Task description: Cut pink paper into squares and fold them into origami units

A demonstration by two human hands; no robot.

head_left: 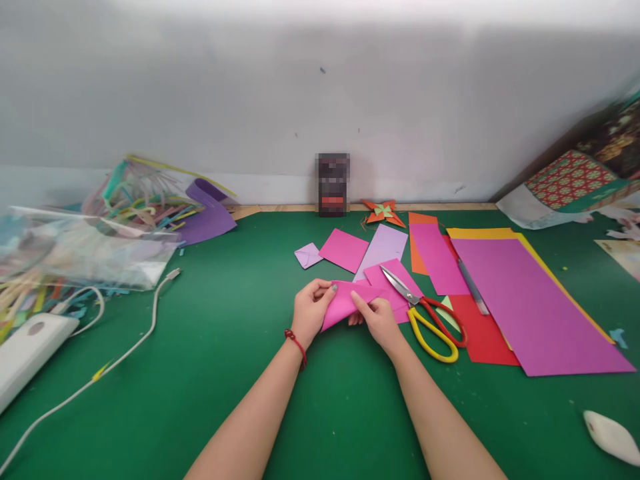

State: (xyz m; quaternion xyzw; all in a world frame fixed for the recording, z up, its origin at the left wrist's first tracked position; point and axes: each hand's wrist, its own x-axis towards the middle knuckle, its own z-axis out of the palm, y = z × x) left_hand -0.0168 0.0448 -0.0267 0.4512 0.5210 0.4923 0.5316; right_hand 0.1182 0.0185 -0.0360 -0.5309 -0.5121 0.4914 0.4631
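A folded sheet of bright pink paper (345, 303) is held just above the green table, between my two hands. My left hand (313, 310) pinches its left edge, thumb on top. My right hand (379, 320) grips its right side, with the thumb on the face and fingers partly hidden underneath. Right beside my right hand lie scissors (415, 300) with one red and one yellow handle, resting on pink paper pieces (393, 271). Beyond the hands are a pink square (344, 250), a lilac strip (383, 248) and a small lilac folded envelope (308, 255).
Large purple sheets (535, 300) over yellow and red paper lie right, with a pen (473, 287). An orange paper pinwheel shape (383, 212) and a dark box (333, 185) stand near the wall. Left are paper strips (150, 207), a white cable (150, 327) and a power bank (35, 353).
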